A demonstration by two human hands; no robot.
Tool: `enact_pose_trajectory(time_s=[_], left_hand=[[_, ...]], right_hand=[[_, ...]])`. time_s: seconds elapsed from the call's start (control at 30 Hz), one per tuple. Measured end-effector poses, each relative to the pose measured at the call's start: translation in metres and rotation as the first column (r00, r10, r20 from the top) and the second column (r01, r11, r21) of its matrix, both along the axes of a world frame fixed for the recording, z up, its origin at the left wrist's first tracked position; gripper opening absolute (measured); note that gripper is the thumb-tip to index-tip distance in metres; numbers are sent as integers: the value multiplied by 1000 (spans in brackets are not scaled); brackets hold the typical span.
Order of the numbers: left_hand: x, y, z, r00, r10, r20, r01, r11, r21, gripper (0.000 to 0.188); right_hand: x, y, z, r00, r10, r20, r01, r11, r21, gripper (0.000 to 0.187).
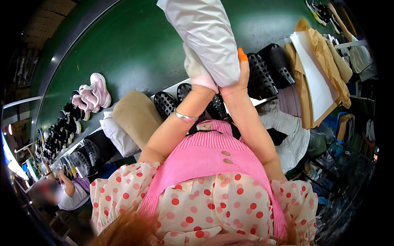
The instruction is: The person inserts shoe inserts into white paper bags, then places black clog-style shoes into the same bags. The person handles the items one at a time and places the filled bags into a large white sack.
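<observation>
Clamps a crinkled white bundle between left hand and right hand, likely light, soft, slippery, best cupped at the near end.

Cream blouse with loose sleeves carries red and pink polka dots. Pink checked apron bears two brown buttons. Left hand wears white, pink-cuffed glove, silver bangle; right hand, orange finger cover.

Centre brightly and evenly lit; tabletop carries soft sheen. Far left glares. Lower right dim. Fisheye bends edges; rim black. Hair blurred.
</observation>
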State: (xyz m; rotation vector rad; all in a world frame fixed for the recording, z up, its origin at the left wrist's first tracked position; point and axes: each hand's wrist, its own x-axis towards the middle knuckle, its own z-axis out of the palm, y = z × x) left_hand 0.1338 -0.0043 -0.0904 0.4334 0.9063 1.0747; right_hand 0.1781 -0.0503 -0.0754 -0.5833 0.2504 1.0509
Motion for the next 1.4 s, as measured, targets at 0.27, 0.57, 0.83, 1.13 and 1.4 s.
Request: enact_pose_trajectory(time_s=[0.27, 0.57, 0.83, 1.13, 1.4], left_hand=[[-10, 11, -23, 847, 242, -473, 119, 780, 614, 31], [-8, 62, 32, 591, 690, -418, 309, 285, 907, 31], [-9, 89, 38, 912, 189, -364, 22, 864, 504, 52], [-24, 78, 32, 516, 738, -435, 628, 20, 778, 23], [-29, 101, 18, 900, 52, -432, 255, 741, 621, 53]], right_hand=[[60, -9, -21, 980, -85, 178, 92, 995, -31, 48], [52, -17, -25, 984, -21, 176, 32, 998, -57, 58], [65, -23, -30, 963, -72, 261, 87, 995, -45, 53], [68, -19, 1, 791, -129, 598, 290, 940, -180, 26], [74, -18, -3, 727, 21, 686, 250, 923, -294, 32]])
